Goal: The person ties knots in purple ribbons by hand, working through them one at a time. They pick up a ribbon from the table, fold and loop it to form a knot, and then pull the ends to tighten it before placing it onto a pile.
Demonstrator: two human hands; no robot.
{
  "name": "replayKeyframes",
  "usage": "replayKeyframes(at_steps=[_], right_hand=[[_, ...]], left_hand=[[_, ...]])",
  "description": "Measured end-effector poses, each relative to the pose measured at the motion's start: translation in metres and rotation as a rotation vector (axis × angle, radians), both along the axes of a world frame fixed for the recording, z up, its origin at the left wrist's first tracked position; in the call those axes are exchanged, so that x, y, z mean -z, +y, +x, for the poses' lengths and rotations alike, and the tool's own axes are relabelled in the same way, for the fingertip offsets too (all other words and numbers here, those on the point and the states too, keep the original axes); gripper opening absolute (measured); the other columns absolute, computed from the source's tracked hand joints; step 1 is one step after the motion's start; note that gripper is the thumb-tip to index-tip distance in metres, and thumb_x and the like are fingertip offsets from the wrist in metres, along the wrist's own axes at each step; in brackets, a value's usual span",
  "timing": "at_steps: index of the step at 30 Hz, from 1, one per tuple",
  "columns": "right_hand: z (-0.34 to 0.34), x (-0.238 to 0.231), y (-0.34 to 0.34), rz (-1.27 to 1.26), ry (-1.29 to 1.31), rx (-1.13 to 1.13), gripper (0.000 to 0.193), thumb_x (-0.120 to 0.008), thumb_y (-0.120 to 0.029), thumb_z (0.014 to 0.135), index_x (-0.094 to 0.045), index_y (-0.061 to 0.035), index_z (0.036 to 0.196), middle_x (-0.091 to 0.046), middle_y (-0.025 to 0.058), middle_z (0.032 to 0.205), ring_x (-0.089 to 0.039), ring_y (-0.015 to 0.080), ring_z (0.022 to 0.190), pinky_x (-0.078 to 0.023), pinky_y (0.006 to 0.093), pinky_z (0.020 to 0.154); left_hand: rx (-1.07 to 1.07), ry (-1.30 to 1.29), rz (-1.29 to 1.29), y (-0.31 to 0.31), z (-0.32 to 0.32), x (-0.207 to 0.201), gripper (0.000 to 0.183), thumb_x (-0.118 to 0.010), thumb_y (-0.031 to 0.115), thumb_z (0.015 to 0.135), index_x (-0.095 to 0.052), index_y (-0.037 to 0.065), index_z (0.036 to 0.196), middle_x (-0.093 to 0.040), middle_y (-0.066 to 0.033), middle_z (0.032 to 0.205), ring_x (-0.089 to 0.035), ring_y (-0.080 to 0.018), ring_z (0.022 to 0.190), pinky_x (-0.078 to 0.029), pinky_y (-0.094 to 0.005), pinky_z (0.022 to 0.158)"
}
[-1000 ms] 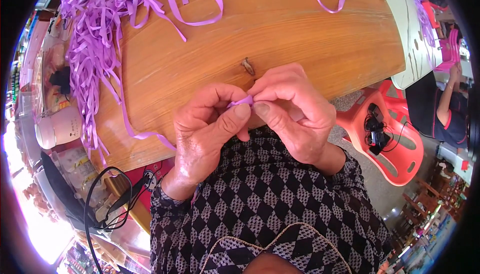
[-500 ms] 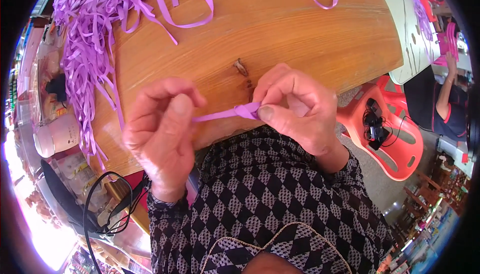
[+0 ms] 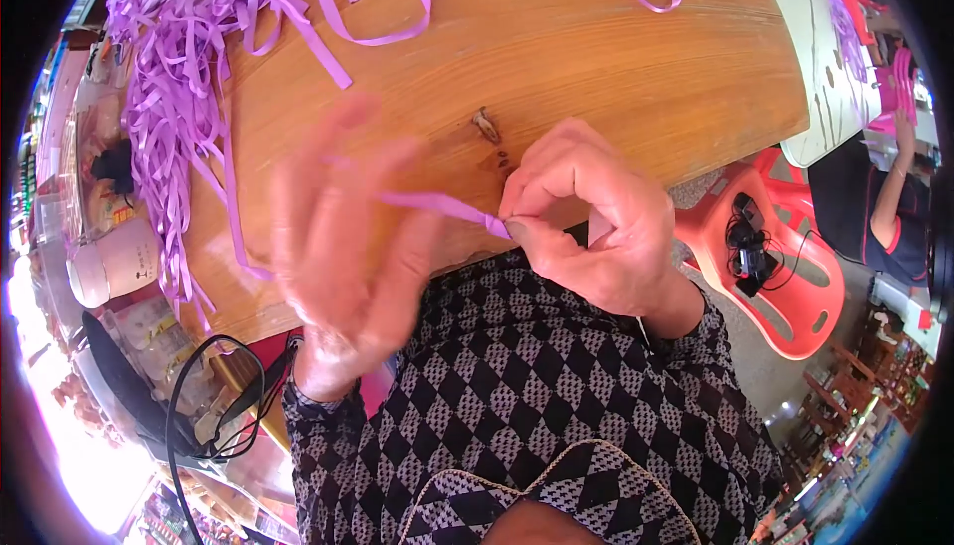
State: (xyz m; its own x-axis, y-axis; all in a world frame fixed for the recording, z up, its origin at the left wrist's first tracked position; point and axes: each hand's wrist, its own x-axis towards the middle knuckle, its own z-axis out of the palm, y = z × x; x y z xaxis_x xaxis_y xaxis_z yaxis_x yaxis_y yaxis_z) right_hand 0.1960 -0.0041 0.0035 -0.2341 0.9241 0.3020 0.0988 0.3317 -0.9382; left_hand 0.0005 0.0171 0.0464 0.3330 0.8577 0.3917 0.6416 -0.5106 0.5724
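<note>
Centre: ribbon (image 3: 447,205) between left hand (image 3: 348,237) and right hand (image 3: 591,217). On counter (image 3: 556,58): heap (image 3: 184,98), ten o'clock; loop (image 3: 656,8), one o'clock. Chair (image 3: 711,211), three o'clock, cords (image 3: 747,247) on it.

At the right there is an orange-red plastic chair (image 3: 714,215), and black cables (image 3: 752,262) lie on it. Beyond it is a person (image 3: 906,242), near a white table (image 3: 833,120). At the left there are a pale container (image 3: 127,259) and a black cord (image 3: 172,431).

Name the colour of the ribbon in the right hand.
The ribbon is light purple, shown in the head view.
</note>
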Motion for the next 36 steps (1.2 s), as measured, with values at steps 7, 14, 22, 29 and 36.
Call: replayKeyframes(at_steps=[7, 14, 22, 29, 36], right_hand=[[-0.003, -0.007, 0.004, 0.394, -0.329, 0.116, 0.025, -0.062, 0.01, 0.058, -0.053, -0.0026, 0.078, -0.061, 0.0065, 0.079, -0.053, 0.0251, 0.073, -0.041, 0.0323, 0.064], [-0.002, -0.003, 0.005, 0.453, -0.251, 0.138, 0.023, -0.065, 0.008, 0.064, -0.056, -0.001, 0.083, -0.063, 0.0094, 0.083, -0.054, 0.0256, 0.078, -0.044, 0.0324, 0.067], [0.004, -0.001, 0.004, 0.268, -0.089, 0.085, 0.013, -0.066, 0.003, 0.072, -0.058, 0.0008, 0.081, -0.064, 0.0108, 0.086, -0.053, 0.0242, 0.082, -0.044, 0.033, 0.07], [0.006, 0.002, 0.002, 0.248, -0.044, 0.112, 0.018, -0.068, -0.001, 0.073, -0.059, 0.002, 0.088, -0.064, 0.0127, 0.091, -0.052, 0.0251, 0.087, -0.041, 0.036, 0.077], [0.006, -0.001, 0.001, 0.296, -0.16, 0.159, 0.039, -0.073, -0.017, 0.07, -0.059, 0.0052, 0.099, -0.064, 0.0125, 0.092, -0.053, 0.0263, 0.088, -0.041, 0.0363, 0.077]], left_hand=[[0.159, -0.636, -0.908, -0.01, 0.01, 0.01, 0.02, -0.065, 0.004, 0.081, -0.058, -0.003, 0.098, -0.06, -0.0059, 0.088, -0.057, -0.0103, 0.073, -0.045, -0.0218, 0.066], [0.082, -0.781, -1.171, -0.011, 0.007, 0.014, 0.017, -0.063, 0.009, 0.084, -0.06, -0.003, 0.095, -0.06, -0.0011, 0.077, -0.054, -0.0058, 0.068, -0.042, -0.0178, 0.061], [0.03, -0.874, -1.152, -0.011, 0.012, 0.019, 0.015, -0.066, 0.01, 0.082, -0.064, -0.002, 0.091, -0.064, -0.0032, 0.079, -0.052, -0.0045, 0.061, -0.039, -0.0169, 0.053], [-0.048, -0.931, -1.082, -0.015, 0.02, 0.024, 0.014, -0.067, 0.009, 0.081, -0.065, -0.001, 0.091, -0.064, -0.0014, 0.076, -0.049, -0.0017, 0.059, -0.034, -0.0145, 0.05], [-0.06, -0.998, -1.16, -0.016, 0.021, 0.026, 0.015, -0.066, 0.007, 0.08, -0.064, -0.002, 0.092, -0.063, -0.0015, 0.073, -0.046, -0.0024, 0.055, -0.033, -0.0159, 0.048]])
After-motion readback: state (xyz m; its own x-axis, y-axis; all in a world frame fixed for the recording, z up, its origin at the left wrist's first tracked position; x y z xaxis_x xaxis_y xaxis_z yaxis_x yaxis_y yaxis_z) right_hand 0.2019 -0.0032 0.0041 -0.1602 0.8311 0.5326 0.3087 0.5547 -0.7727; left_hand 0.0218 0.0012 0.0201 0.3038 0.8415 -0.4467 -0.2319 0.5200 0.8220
